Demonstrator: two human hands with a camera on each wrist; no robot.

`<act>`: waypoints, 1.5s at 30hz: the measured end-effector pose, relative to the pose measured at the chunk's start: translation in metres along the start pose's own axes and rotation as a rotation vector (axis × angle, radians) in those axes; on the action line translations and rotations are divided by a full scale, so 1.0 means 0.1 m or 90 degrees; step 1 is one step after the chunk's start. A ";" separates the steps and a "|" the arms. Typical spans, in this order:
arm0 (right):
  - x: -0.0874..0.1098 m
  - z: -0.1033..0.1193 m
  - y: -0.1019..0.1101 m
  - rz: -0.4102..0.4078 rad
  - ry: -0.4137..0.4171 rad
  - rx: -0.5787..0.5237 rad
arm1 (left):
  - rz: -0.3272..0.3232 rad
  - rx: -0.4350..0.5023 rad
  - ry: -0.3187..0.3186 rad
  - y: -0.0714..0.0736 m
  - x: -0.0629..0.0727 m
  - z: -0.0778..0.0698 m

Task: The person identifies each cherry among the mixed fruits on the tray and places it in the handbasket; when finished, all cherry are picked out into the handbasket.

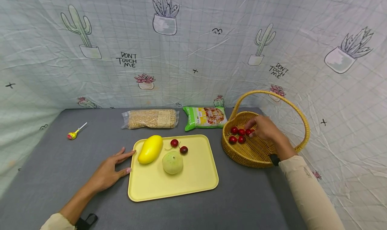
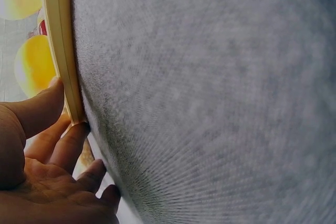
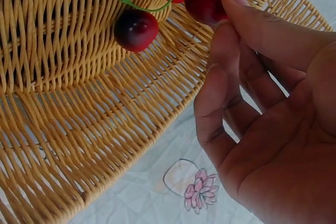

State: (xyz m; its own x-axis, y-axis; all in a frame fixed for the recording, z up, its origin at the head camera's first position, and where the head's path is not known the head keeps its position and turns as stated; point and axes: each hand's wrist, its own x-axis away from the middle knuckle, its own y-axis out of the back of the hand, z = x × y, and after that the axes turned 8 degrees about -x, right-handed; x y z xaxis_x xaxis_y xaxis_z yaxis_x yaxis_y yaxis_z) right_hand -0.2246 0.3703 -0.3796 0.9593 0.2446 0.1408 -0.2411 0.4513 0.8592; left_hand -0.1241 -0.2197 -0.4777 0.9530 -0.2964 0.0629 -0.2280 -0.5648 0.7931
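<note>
Inside the wicker basket point(image 1: 242, 158), my right hand point(image 1: 266, 128) pinches a dark red cherry point(image 3: 202, 2) between thumb and index finger. Several other cherries lie around it in the basket, one with a green stem point(image 3: 149, 9). My left hand point(image 1: 106, 173) touches the left edge of a yellow tray point(image 1: 193, 179), its thumb and fingertips against the rim and its fingers fairly straight. On that tray are a yellow mango point(image 1: 150, 149), a round pale green fruit point(image 1: 172, 162) and two cherries with stems, one bright red point(image 1: 174, 143) and one darker point(image 1: 183, 150).
Behind the tray lie a clear bag of pale yellow grains point(image 1: 148, 119) and a green-and-white packet point(image 1: 207, 117). A wrapped lollipop point(image 1: 72, 135) is at the far left of the grey table point(image 1: 248, 199). The basket's tall handle point(image 1: 306, 125) arches over my right forearm.
</note>
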 end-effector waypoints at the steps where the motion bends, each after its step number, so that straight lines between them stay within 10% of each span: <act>1: -0.01 -0.01 0.00 0.003 0.001 0.005 | 0.000 0.000 0.000 0.00 0.00 0.00; 33: -0.20 -0.21 -0.03 0.066 -0.023 0.007 | 0.004 0.011 0.002 -0.01 0.00 0.00; 45: -0.10 -0.07 0.07 0.003 0.004 -0.002 | -0.002 0.008 -0.003 -0.01 -0.01 0.01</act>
State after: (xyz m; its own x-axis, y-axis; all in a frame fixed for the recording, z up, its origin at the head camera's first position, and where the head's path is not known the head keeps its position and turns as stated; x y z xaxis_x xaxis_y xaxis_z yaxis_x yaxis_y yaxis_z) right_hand -0.2367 0.3767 -0.3785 0.9571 0.2526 0.1421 -0.2467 0.4528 0.8568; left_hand -0.1245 -0.2193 -0.4789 0.9529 -0.2977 0.0573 -0.2271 -0.5757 0.7855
